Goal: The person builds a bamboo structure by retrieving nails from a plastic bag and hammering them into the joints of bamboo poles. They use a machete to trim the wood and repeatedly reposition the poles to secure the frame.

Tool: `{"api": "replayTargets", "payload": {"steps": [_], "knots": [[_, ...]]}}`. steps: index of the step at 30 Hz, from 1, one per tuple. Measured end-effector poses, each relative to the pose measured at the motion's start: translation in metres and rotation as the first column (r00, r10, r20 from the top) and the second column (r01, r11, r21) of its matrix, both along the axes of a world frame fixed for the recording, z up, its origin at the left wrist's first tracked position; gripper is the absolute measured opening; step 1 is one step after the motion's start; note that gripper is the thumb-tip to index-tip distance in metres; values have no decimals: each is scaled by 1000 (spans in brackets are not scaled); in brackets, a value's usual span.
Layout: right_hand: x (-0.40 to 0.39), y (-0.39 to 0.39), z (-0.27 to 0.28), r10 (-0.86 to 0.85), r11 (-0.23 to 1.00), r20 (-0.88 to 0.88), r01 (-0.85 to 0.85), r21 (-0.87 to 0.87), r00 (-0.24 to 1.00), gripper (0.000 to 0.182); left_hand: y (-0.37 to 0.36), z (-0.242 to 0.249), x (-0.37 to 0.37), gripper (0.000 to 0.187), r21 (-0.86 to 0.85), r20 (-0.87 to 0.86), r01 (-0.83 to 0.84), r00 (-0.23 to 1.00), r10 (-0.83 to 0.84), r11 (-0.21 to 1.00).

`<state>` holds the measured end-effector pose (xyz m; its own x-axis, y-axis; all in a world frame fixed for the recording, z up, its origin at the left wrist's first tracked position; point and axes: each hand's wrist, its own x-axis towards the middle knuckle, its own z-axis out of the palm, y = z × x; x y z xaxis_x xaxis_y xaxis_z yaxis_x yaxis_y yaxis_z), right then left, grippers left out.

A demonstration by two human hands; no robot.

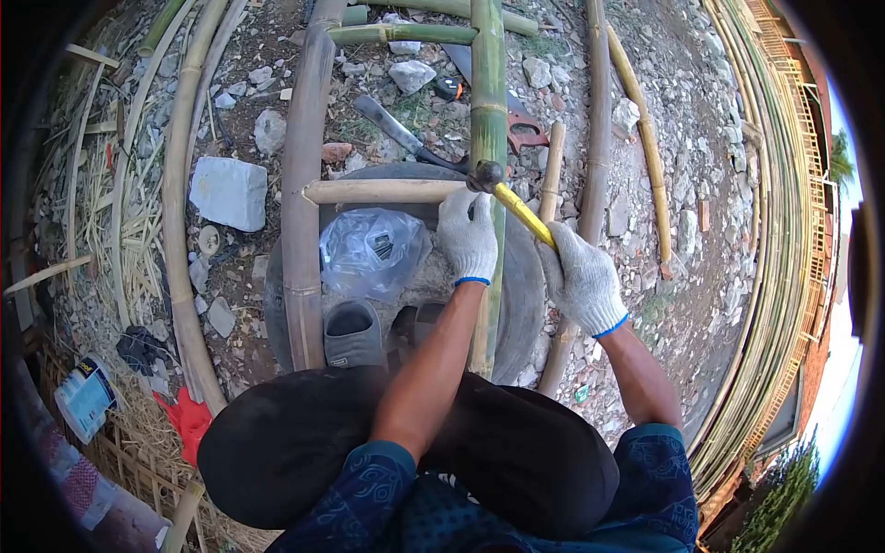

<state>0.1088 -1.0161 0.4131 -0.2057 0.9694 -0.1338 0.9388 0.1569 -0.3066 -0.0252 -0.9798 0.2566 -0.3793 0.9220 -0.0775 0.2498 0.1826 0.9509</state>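
Note:
My right hand (583, 279), in a white knit glove, grips the yellow handle of a hammer (518, 210). The hammer's dark head (485, 175) rests against the joint where a short pale bamboo rung (378, 191) meets a green bamboo pole (488, 111). My left hand (467, 238), also gloved, presses flat on the green pole just below that joint. A second, brown bamboo pole (302, 203) runs parallel on the left and takes the rung's other end. Both poles lie across an old tyre (524, 286).
A machete (398, 132) and a red-handled saw (522, 129) lie on the stony ground beyond the poles. A clear plastic bag (371, 249) sits inside the tyre, my shoe (353, 334) beside it. Loose bamboo poles (645, 138) and a white stone block (229, 192) surround me.

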Motion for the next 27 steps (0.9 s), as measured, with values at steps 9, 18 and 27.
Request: {"api": "replayTargets", "payload": {"steps": [9, 18, 27], "knots": [[-2, 12, 15, 34, 999, 96, -35, 1, 995, 31, -1, 7, -4, 22, -64, 132, 29, 991, -20, 998], [-3, 9, 13, 103, 994, 114, -107, 32, 988, 19, -48, 18, -8, 77, -548, 152, 251, 968, -201, 798], [-27, 12, 52, 232, 937, -102, -194, 292, 967, 18, -56, -22, 2, 66, -530, 224, 346, 938, -265, 774]]}}
